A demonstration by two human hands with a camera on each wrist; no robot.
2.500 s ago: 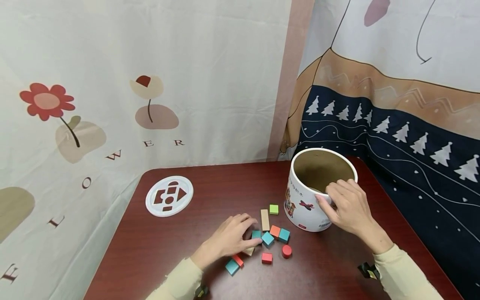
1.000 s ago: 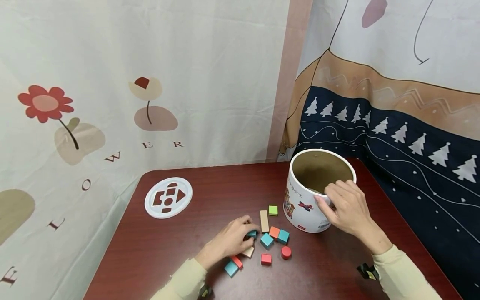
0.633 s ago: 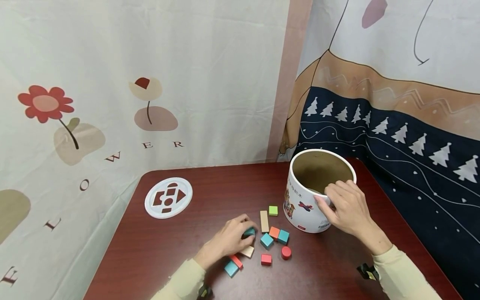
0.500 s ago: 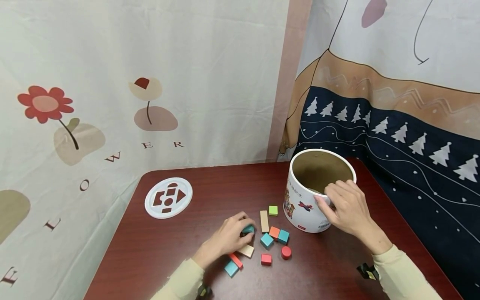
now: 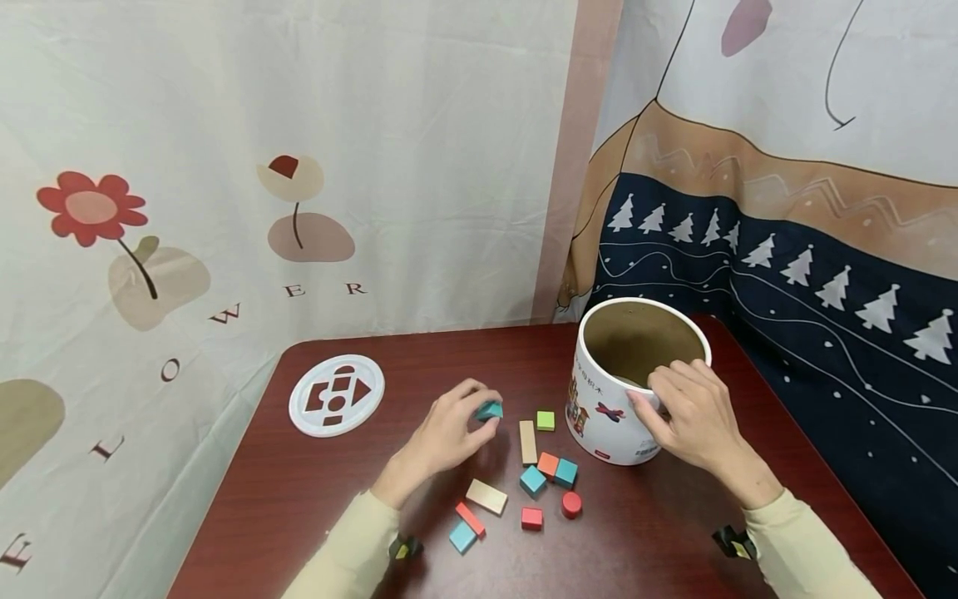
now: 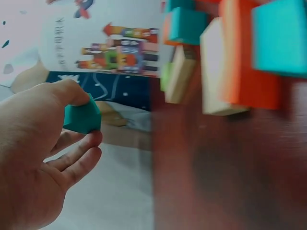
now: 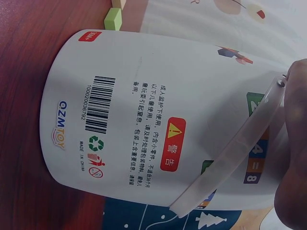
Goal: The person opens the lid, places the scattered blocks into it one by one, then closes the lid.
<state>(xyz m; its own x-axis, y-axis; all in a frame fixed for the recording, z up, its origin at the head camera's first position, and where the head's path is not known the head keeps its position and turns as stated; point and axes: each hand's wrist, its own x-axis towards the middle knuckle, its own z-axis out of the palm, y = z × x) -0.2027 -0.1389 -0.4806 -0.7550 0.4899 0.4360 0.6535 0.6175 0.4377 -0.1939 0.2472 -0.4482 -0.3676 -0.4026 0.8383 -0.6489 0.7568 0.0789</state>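
Observation:
My left hand (image 5: 446, 433) pinches a teal toy block (image 5: 490, 410) between thumb and fingers, above the table left of the loose blocks. In the left wrist view the held teal block (image 6: 82, 116) shows flat, angled faces. My right hand (image 5: 692, 412) grips the near rim of a white toy-block bucket (image 5: 602, 420), fingers over the edge and thumb outside. The bucket stands upright at the back right, its visible inner wall bare. From the right wrist view, the bucket's side (image 7: 129, 143) carries a barcode and a pale strap (image 7: 230, 153).
Between the hands lie wooden blocks: a green cube (image 5: 545, 421), two beige planks, one a beige plank (image 5: 487, 497), an orange block (image 5: 548, 464), a red cylinder (image 5: 571, 504), and several teal and red ones. A white lid (image 5: 337, 395) with shaped holes lies back left. Curtains hang behind the table (image 5: 299, 516).
My left hand has picked up a teal block from the group and moved it away from me and slightly left, uncovering the beige plank. My right hand has stayed on the bucket's rim.

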